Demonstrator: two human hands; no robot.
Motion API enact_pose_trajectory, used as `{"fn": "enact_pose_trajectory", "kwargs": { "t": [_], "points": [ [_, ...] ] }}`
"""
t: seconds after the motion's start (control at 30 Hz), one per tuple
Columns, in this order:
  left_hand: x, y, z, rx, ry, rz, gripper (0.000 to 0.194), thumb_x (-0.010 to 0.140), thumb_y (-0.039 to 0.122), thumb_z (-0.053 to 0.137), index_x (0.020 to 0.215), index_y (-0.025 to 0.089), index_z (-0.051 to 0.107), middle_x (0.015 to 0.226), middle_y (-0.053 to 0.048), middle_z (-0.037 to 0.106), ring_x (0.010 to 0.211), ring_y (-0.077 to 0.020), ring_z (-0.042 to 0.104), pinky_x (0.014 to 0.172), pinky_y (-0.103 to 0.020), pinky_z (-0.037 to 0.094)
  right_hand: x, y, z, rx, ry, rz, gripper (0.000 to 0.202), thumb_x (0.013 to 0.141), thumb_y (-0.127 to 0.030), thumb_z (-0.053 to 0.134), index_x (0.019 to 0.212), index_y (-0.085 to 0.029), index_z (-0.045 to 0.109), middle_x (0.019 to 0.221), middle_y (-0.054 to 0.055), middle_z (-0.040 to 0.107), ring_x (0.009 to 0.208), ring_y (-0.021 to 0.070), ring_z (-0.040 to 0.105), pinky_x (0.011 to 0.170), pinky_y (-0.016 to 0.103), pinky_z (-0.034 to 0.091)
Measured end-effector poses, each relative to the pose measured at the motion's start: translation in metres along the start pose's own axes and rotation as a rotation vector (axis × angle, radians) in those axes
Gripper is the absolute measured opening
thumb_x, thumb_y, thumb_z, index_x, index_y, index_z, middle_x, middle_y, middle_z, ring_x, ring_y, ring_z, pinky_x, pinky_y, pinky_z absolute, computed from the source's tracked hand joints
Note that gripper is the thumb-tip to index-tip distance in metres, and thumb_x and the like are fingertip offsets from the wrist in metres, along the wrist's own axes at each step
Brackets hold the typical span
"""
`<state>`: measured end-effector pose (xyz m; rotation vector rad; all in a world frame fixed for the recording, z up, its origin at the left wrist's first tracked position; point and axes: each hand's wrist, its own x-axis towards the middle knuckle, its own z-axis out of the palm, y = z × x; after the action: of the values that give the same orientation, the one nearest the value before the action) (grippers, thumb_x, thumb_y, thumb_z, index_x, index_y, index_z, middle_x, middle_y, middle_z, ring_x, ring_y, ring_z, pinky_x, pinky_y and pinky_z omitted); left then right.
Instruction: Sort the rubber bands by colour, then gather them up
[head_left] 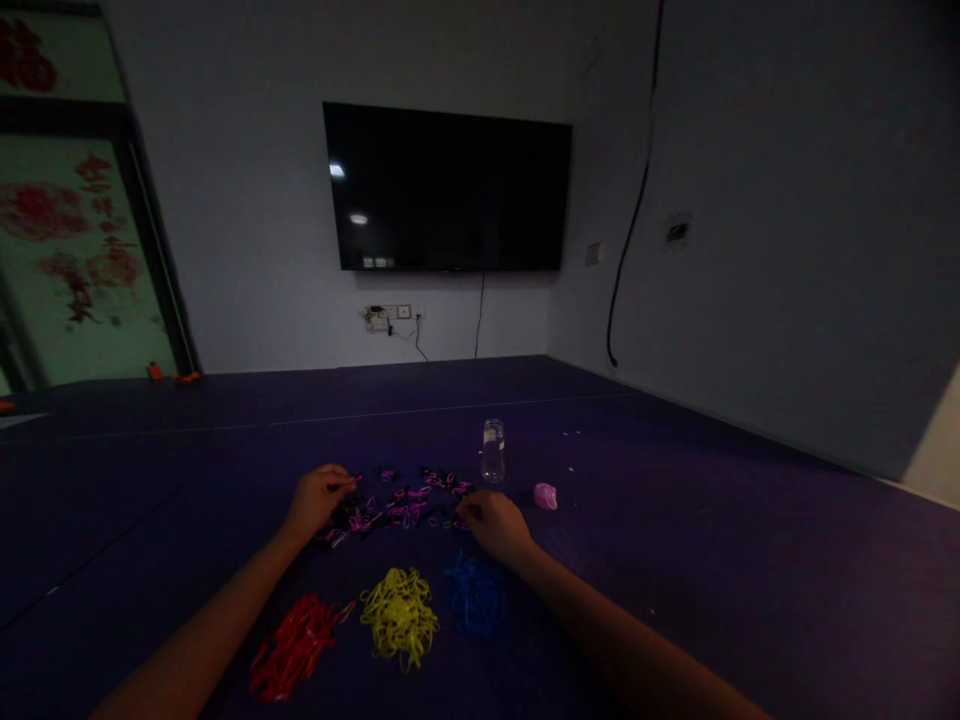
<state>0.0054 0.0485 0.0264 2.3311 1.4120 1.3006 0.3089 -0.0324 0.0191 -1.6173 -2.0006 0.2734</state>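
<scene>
Small pink and dark elastic bands [397,508] lie scattered over the purple surface between my hands. At their left edge is my left hand [321,497], thumb and fingers pinched together; what it grips, if anything, is too small to make out. My right hand [495,522] reaches in at their right edge, fingers closed and pointing down, with their tips partly hidden. Nearer to me are a pile of red bands [295,648], a pile of yellow bands [400,617] and a pile of blue bands [476,595], the last one beneath my right wrist.
A clear glass bottle [493,455] stands upright behind the scattered bands. To its right sits a crumpled pink object [545,496]. White bits dot the purple surface [712,560]. A black cable [630,235] hangs down the right wall, and a television [450,190] is mounted ahead.
</scene>
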Motion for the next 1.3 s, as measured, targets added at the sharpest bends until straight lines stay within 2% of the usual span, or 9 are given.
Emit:
{"fn": "enact_pose_trajectory", "kwargs": {
  "t": [0.1,0.2,0.3,0.43,0.53,0.63,0.73,1.1,1.3],
  "points": [
    [0.004,0.008,0.0,-0.052,0.078,-0.028,0.016,0.07,0.033,0.062,0.065,0.022,0.073,0.074,-0.003,0.068,0.068,-0.0182,0.062,0.066,-0.029,0.051,0.0,0.0,0.0,-0.01,-0.003,0.007,0.022,0.08,-0.025,0.05,0.086,-0.025,0.071,0.087,-0.001,0.071,0.079,0.0146,0.064,0.063,0.02,0.039],
    [0.007,0.035,0.004,-0.1,0.111,-0.012,0.015,0.071,0.032,0.063,0.068,0.022,0.073,0.077,-0.003,0.068,0.072,-0.0187,0.062,0.069,-0.031,0.051,0.0,0.0,0.0,-0.014,-0.002,0.007,0.022,0.08,-0.025,0.05,0.087,-0.025,0.071,0.09,0.0,0.071,0.081,0.0149,0.063,0.063,0.02,0.039],
    [0.002,0.079,0.014,-0.154,0.001,0.076,0.012,0.073,0.029,0.064,0.072,0.022,0.073,0.082,-0.003,0.068,0.074,-0.0184,0.063,0.073,-0.032,0.05,0.0,-0.001,0.0,-0.01,0.006,-0.002,0.022,0.08,-0.024,0.05,0.088,-0.025,0.071,0.091,0.0,0.071,0.082,0.0149,0.063,0.065,0.02,0.039],
    [-0.018,0.142,0.034,-0.259,-0.178,0.223,0.009,0.074,0.024,0.064,0.071,0.023,0.072,0.081,-0.002,0.067,0.076,-0.0176,0.062,0.072,-0.031,0.049,-0.001,-0.003,-0.002,-0.004,-0.002,-0.01,0.022,0.079,-0.022,0.049,0.084,-0.024,0.071,0.084,0.0,0.071,0.077,0.0145,0.063,0.062,0.02,0.038],
    [-0.036,0.169,0.049,-0.306,-0.307,0.294,0.012,0.076,0.019,0.062,0.075,0.025,0.072,0.082,-0.002,0.067,0.077,-0.017,0.062,0.071,-0.03,0.049,-0.001,-0.004,-0.004,-0.007,-0.028,0.002,0.02,0.075,-0.02,0.052,0.082,-0.023,0.071,0.083,0.002,0.071,0.078,0.0155,0.064,0.06,0.02,0.038],
    [-0.05,0.177,0.06,-0.34,-0.405,0.32,0.015,0.075,0.014,0.063,0.078,0.025,0.072,0.084,-0.003,0.067,0.08,-0.0173,0.061,0.072,-0.03,0.048,-0.002,-0.004,-0.005,0.009,-0.036,0.007,0.021,0.074,-0.02,0.053,0.084,-0.023,0.071,0.087,0.002,0.071,0.079,0.0158,0.064,0.061,0.021,0.039],
    [-0.056,0.177,0.063,-0.353,-0.476,0.336,0.017,0.072,0.011,0.065,0.08,0.024,0.073,0.085,-0.004,0.067,0.082,-0.0177,0.061,0.074,-0.03,0.047,-0.002,-0.004,-0.005,0.013,-0.012,0.013,0.021,0.077,-0.023,0.051,0.084,-0.022,0.071,0.084,0.003,0.071,0.076,0.0153,0.064,0.06,0.021,0.039],
    [-0.044,0.179,0.048,-0.419,-0.548,0.131,0.019,0.062,0.011,0.073,0.079,0.021,0.073,0.084,-0.001,0.068,0.077,-0.016,0.061,0.073,-0.028,0.047,-0.001,-0.002,-0.003,0.003,-0.003,-0.009,0.023,0.08,-0.025,0.049,0.086,-0.022,0.071,0.086,0.003,0.071,0.077,0.0144,0.064,0.06,0.02,0.039],
    [-0.04,0.182,0.044,-0.527,-0.63,0.077,0.019,0.06,0.021,0.076,0.078,0.018,0.072,0.084,-0.003,0.068,0.073,-0.0161,0.062,0.068,-0.028,0.048,-0.001,-0.002,-0.003,0.002,0.0,-0.011,0.023,0.08,-0.028,0.049,0.086,-0.022,0.071,0.088,0.003,0.071,0.079,0.0156,0.064,0.061,0.02,0.039]
  ]
}}
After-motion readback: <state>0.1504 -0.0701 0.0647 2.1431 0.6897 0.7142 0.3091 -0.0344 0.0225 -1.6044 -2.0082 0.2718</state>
